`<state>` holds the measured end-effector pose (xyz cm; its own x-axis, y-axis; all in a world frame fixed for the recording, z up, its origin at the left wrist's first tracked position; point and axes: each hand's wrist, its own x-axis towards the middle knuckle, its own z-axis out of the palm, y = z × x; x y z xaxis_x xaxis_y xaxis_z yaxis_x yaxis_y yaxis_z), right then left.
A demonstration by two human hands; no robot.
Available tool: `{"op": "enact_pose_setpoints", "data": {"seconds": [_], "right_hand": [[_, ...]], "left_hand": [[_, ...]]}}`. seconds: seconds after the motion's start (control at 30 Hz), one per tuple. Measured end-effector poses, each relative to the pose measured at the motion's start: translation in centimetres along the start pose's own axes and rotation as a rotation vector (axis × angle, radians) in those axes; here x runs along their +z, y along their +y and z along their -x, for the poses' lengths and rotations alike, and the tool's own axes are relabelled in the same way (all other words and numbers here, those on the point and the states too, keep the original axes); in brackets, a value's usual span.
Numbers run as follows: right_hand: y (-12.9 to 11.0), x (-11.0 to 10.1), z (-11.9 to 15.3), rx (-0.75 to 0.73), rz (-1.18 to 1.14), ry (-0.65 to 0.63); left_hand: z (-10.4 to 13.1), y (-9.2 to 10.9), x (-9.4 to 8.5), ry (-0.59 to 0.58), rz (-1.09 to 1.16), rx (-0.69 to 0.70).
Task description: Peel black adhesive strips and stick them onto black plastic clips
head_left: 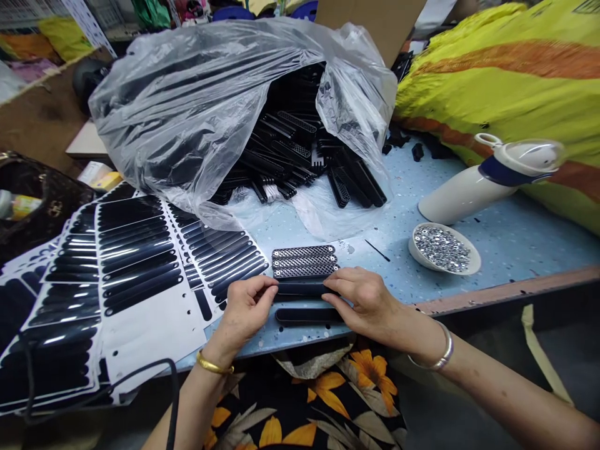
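My left hand (250, 306) pinches the left end of a long black plastic piece (300, 287) with rounded ends. At its right end, the thumb and fingers of my right hand (360, 297) are closed on the same piece. Just beyond it, three black pieces with a crosshatched face (304, 261) lie side by side, small silver dots at their ends. Nearer the table edge lies another smooth black piece (307, 316), its right end partly behind my right hand. Sheets of glossy black strips (138, 250) spread out to the left, some strips peeled from the white backing.
A clear plastic bag (187, 112) full of black plastic pieces (290, 150) spills open behind. To the right stand a bowl of small silver parts (443, 249) and a tilted white bottle (464, 194). A thin dark rod (377, 250) lies between. A yellow sack (506, 81) bulges at far right.
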<state>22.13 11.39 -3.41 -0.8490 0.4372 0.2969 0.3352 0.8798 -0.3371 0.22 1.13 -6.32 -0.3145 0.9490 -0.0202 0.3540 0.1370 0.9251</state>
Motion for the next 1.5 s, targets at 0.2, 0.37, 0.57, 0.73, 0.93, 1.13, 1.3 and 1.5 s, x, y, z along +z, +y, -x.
{"op": "enact_pose_setpoints", "data": {"seconds": [0.2,0.37,0.57,0.73,0.93,1.13,1.3,1.5], "right_hand": [[0.4,0.5,0.2,0.027,-0.030,0.020],[1.2,0.6,0.4,0.087,-0.212,0.038],[1.7,1.0,1.1,0.109,-0.330,0.072],[1.9,1.7,1.8,0.072,-0.346,0.129],[1.8,1.6,2.1,0.045,-0.297,0.097],[1.7,1.6,2.2,0.031,-0.268,0.094],[2.1,1.9,2.8,0.037,-0.257,0.179],[2.9,1.2,4.8,0.189,-0.279,0.284]], "left_hand": [[-0.2,-0.3,0.4,0.035,0.011,-0.018],[-0.3,-0.5,0.8,0.080,0.049,-0.053],[-0.3,-0.1,0.7,0.093,0.062,-0.068],[-0.4,0.3,0.4,0.063,0.065,-0.074],[-0.4,0.0,0.4,0.063,0.056,-0.069],[-0.3,-0.1,0.4,0.069,0.054,-0.058],[-0.3,0.2,0.4,0.065,0.049,-0.053],[-0.3,-0.1,0.5,0.071,0.036,-0.091]]}}
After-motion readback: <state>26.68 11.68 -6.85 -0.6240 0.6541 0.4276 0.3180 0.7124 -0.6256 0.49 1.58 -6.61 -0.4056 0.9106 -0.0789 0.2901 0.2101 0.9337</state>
